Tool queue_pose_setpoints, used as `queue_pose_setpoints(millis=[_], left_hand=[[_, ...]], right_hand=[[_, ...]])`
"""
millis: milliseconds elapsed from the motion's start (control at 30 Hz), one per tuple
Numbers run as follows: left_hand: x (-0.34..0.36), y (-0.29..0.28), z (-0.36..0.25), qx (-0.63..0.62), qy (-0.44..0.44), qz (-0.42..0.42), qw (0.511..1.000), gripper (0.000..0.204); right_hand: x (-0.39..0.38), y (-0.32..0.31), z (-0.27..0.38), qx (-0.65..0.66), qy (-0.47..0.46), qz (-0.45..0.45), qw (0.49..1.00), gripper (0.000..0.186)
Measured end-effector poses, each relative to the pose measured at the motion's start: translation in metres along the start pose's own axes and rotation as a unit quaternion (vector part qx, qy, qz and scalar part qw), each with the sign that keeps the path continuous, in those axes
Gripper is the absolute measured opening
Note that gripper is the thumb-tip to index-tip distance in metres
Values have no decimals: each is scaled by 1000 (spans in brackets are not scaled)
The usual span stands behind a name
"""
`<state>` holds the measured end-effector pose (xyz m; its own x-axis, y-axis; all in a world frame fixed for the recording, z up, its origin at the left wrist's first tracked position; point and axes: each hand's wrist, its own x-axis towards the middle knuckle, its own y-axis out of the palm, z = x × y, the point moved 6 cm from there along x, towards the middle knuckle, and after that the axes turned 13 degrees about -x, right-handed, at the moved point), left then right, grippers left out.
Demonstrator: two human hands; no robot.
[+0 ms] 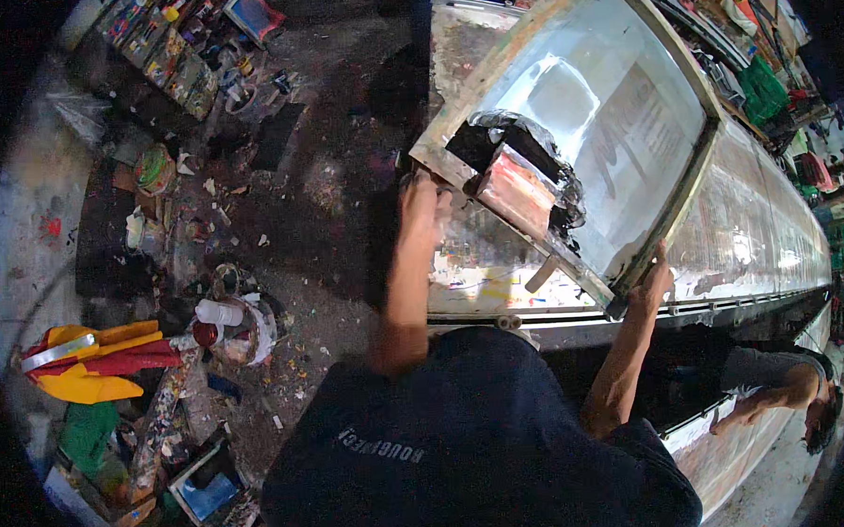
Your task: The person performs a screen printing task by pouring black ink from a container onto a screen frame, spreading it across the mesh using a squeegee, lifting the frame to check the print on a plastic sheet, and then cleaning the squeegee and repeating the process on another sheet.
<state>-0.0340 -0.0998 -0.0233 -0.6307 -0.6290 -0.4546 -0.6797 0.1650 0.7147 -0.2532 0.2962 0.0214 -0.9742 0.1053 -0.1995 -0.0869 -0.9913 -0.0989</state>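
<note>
Dim and cluttered, the workshop has a dark floor (329, 187) strewn with pale scraps, and a long, paint-marked worktop (758, 202) runs off to the right with light glaring on its surface. Near the head of it, set at a slant, is a wooden-framed screen (501, 77), positioned over the worktop's near end; whether it touches the surface below I cannot tell.

Both hands hold it. At its left corner the left hand (421, 202) has its fingers curled in against the wood, the tips partly hidden. The right hand (651, 284) has its fingers closed around the side rail, close to the nearest corner.

Inside the frame, the pale mesh (620, 48) bears a faint grey design. Glossy black ink (563, 221) lies along the near side, around a pinkish block (516, 192) that rests beside the near rail. A short wooden peg (540, 275) juts out below that rail.

On the left, a white bottle (219, 313) lies by a smeared bucket (261, 341), near a yellow and red cloth (97, 362). At the lower right, a co-worker (775, 370) in a grey top stretches out an arm.
</note>
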Motion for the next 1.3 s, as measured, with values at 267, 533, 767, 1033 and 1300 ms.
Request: queue_pose_setpoints(millis=[267, 533, 767, 1033, 1300], left_hand=[[-42, -11, 2, -104, -83, 77, 988, 78], [-42, -39, 12, 244, 98, 112, 958, 32], [-22, -154, 63, 25, -102, 95, 990, 29], [-30, -214, 69, -57, -85, 23, 994, 33], [-52, -245, 73, -162, -165, 49, 972, 69]], right_hand=[[16, -11, -10, -18, -5, -43, 999, 46], [48, -10, -50, -157, -35, -32, 986, 52], [56, 18, -127, -214, 3, -3, 977, 36], [60, 69, -143, -234, -52, 29, 970, 45], [57, 101, -181, -158, -33, -14, 987, 61]])
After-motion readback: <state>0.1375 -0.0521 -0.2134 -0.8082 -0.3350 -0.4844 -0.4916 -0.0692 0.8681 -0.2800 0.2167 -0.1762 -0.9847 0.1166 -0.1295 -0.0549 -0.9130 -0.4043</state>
